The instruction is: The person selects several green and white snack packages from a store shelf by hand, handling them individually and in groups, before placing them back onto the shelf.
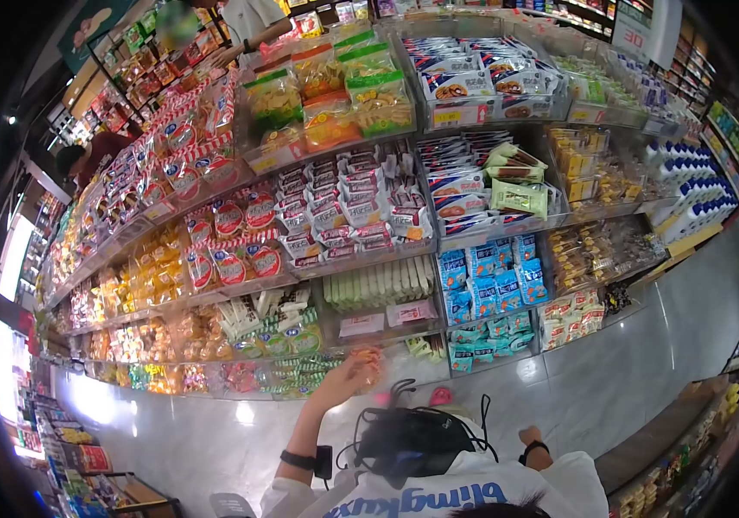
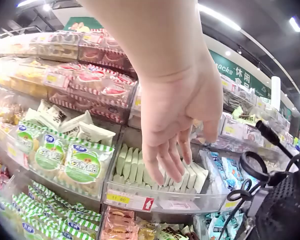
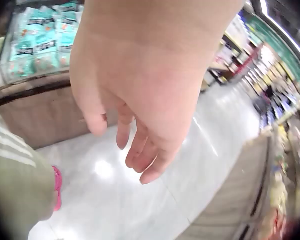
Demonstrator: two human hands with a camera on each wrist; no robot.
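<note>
My left hand (image 2: 177,115) hangs over the snack bins with its fingers loosely extended downward and nothing in them. In the left wrist view the fingertips overlap a bin of pale green wrapped bars (image 2: 135,165). From the head view, the same hand (image 1: 348,378) is in front of the lowest row, beside pink-orange packets (image 1: 371,356). Those packets (image 2: 119,222) lie below the price strip in the left wrist view. My right hand (image 3: 140,100) hangs loosely at my side above the tiled floor, fingers slightly bent, holding nothing; the head view shows it (image 1: 532,434) too.
Tiered clear bins rise ahead, with green-striped bags (image 2: 87,167), blue packets (image 1: 494,276) and teal packets (image 1: 490,341). A black bag (image 1: 408,440) hangs at my front. Another shelf (image 1: 689,440) stands to the right. A person in white (image 1: 253,22) is behind the display.
</note>
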